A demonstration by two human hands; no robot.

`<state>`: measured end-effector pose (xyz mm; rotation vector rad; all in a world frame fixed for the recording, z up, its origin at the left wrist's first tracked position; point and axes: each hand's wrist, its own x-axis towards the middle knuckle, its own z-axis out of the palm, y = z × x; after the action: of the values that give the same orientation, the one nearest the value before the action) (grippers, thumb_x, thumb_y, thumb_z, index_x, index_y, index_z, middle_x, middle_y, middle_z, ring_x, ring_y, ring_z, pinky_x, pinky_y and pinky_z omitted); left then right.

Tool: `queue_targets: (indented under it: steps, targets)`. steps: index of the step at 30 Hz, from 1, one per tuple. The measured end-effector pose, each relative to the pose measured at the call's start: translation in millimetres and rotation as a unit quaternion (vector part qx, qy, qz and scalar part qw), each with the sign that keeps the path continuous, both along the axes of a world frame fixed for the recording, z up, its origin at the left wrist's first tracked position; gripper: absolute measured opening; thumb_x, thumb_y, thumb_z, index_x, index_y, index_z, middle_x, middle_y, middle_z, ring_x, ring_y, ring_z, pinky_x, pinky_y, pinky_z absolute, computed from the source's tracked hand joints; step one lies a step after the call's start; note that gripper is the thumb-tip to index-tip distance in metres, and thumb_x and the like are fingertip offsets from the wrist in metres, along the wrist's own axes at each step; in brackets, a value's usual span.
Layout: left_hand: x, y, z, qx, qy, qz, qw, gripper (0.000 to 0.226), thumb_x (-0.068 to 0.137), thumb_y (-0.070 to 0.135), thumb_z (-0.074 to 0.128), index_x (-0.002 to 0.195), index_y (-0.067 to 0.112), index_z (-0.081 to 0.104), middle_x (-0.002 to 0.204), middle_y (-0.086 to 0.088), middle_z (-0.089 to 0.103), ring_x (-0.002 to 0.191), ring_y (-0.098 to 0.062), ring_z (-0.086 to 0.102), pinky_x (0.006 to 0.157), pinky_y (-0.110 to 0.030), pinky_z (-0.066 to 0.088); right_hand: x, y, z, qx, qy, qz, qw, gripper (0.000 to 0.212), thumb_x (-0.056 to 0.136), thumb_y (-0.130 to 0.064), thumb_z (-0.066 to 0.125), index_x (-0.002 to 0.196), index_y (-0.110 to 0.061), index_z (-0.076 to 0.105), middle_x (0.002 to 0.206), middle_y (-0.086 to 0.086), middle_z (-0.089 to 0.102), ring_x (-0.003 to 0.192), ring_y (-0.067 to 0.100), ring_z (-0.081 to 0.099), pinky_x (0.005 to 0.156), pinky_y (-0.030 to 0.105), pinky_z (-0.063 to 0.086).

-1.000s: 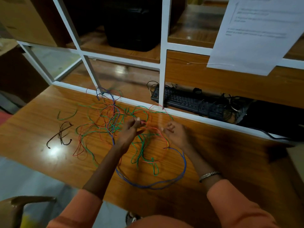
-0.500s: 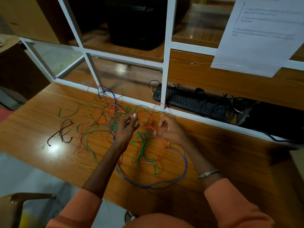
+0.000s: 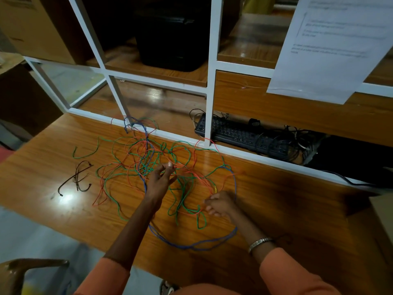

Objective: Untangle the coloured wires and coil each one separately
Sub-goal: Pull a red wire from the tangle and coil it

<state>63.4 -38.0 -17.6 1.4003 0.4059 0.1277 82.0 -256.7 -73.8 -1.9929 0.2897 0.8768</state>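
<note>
A loose tangle of red, green and blue wires (image 3: 136, 165) sprawls over the wooden table (image 3: 287, 209). A blue wire (image 3: 191, 246) loops round its near side. My left hand (image 3: 160, 180) reaches into the middle of the tangle and pinches a red wire (image 3: 195, 174) between thumb and fingertips. My right hand (image 3: 220, 204), nearer me and to the right, has its fingers curled round the end of a red wire that runs back up toward the left hand. A short green wire piece (image 3: 86, 153) and a dark brown wire (image 3: 77, 177) lie apart at the left.
A white frame (image 3: 209, 81) with shelves stands along the table's far edge. A black keyboard (image 3: 240, 135) and dark cables lie behind it. A sheet of paper (image 3: 331, 45) hangs at the upper right. A chair arm (image 3: 32, 266) shows at the lower left.
My right hand has pulled back toward me and to the right, drawing the red wire out of the tangle. My left hand stays in the middle of the tangle.
</note>
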Motion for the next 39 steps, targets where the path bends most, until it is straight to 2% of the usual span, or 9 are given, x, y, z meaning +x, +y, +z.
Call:
queue_targets:
  steps: [4,11,15,19,23,27,32,35,39]
  targets:
    - [4,4,2,0.004,-0.004,0.031,0.999,0.024,0.108,0.029,0.055,0.09,0.014,0.062,0.097,-0.002,0.066,0.102,-0.013,0.064,0.089,-0.035,0.058,3,-8,24,0.052,-0.002,-0.064,0.997,0.011,0.094,-0.003,0.064,0.086,-0.01,0.059,0.067,0.007,0.067,0.039,0.005,0.057,0.045,0.018,0.038]
    - [7,20,-2,-0.035,-0.002,0.08,0.996,0.029,0.11,0.037,0.05,0.11,0.011,0.062,0.111,-0.011,0.064,0.107,-0.024,0.07,0.086,-0.037,0.06,19,-63,90,0.125,-0.03,-0.09,0.988,0.019,0.102,-0.013,0.058,0.108,-0.014,0.076,0.063,-0.004,0.046,0.047,0.007,0.038,0.046,0.02,0.031]
    - [3,18,0,-0.114,0.039,0.11,0.987,0.031,0.113,0.039,0.041,0.111,0.013,0.058,0.122,-0.014,0.064,0.085,-0.026,0.076,0.064,-0.031,0.063,22,-78,92,0.15,-0.074,-0.09,0.982,0.027,0.106,-0.011,0.05,0.118,-0.015,0.074,0.067,-0.004,0.041,0.046,0.005,0.027,0.039,0.018,0.019]
    - [-9,4,0,0.021,0.057,0.125,0.99,0.037,0.11,0.044,0.047,0.131,0.013,0.049,0.131,-0.014,0.056,0.068,-0.017,0.074,0.063,-0.029,0.059,19,-71,96,0.172,-0.084,-0.076,0.979,0.027,0.107,-0.019,0.05,0.122,-0.019,0.072,0.063,-0.005,0.04,0.044,0.004,0.026,0.037,0.017,0.019]
    - [-21,-35,19,0.284,-0.116,0.026,0.951,0.04,0.101,0.029,0.069,0.137,0.022,0.053,0.137,0.003,0.055,0.091,-0.001,0.071,0.061,-0.016,0.051,13,-58,106,0.166,-0.107,-0.01,0.98,0.026,0.107,-0.031,0.052,0.12,-0.025,0.073,0.059,-0.005,0.036,0.043,0.005,0.026,0.04,0.018,0.02]
    - [-7,-62,21,0.309,-0.13,-0.177,0.925,0.039,0.104,0.041,0.061,0.143,0.045,0.053,0.133,0.011,0.058,0.093,-0.003,0.071,0.069,-0.022,0.054,6,-44,128,0.244,-0.095,0.047,0.964,0.029,0.104,-0.037,0.057,0.102,-0.014,0.075,0.057,-0.006,0.03,0.045,0.005,0.024,0.042,0.02,0.018]
    - [9,-64,22,0.229,-0.117,-0.211,0.943,0.02,0.11,0.034,0.051,0.1,0.041,0.068,0.087,0.009,0.07,0.08,-0.018,0.07,0.068,-0.033,0.058,8,-37,146,0.361,-0.046,0.005,0.931,0.037,0.105,-0.035,0.052,0.081,-0.022,0.076,0.06,-0.002,0.026,0.042,0.005,0.02,0.043,0.023,0.009]
    - [22,-50,31,0.229,-0.126,-0.199,0.944,0.024,0.106,0.045,0.053,0.112,0.036,0.075,0.1,0.009,0.075,0.094,-0.02,0.072,0.084,-0.041,0.058,12,-44,150,0.455,0.012,0.002,0.891,0.034,0.107,-0.021,0.044,0.111,-0.01,0.076,0.06,-0.003,0.03,0.043,0.003,0.021,0.047,0.026,0.008]
    - [31,-42,43,0.288,-0.155,-0.164,0.931,0.026,0.106,0.022,0.061,0.129,0.018,0.074,0.121,0.005,0.075,0.108,0.011,0.065,0.094,-0.018,0.049,12,-42,158,0.474,0.083,0.071,0.873,0.028,0.109,-0.02,0.043,0.116,-0.002,0.062,0.06,-0.004,0.031,0.043,0.003,0.02,0.047,0.025,0.009]
